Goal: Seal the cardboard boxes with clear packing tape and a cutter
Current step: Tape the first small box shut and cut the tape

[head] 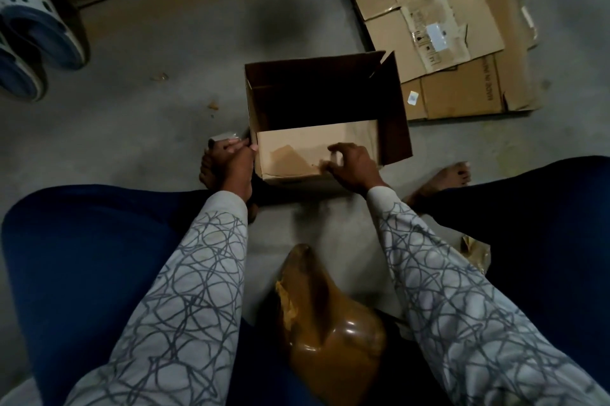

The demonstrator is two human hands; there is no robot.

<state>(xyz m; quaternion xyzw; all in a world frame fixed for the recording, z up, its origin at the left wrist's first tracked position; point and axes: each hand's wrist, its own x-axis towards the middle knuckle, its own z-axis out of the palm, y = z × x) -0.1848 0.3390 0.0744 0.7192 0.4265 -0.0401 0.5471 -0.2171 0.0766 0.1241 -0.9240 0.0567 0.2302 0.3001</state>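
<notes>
Hands at the cardboard box (pixel 394 108): left hand (pixel 236 159) grips a tape roll (pixel 224 136) at its corner, right hand (pixel 355 164) curled, grip unclear

I count one open cardboard box (pixel 297 141), at least three flattened cartons (pixel 455 25) and two clogs (pixel 29 29). Mine are two hands, the left hand (pixel 236 158) and the right hand (pixel 355 164), and two bare feet (pixel 442 179). There is also one small pale object (pixel 221 136) and one glossy brown wad (pixel 323 323).

Scribble-print sleeves (pixel 198 290) w/ navy trousers (pixel 82 257)
</notes>
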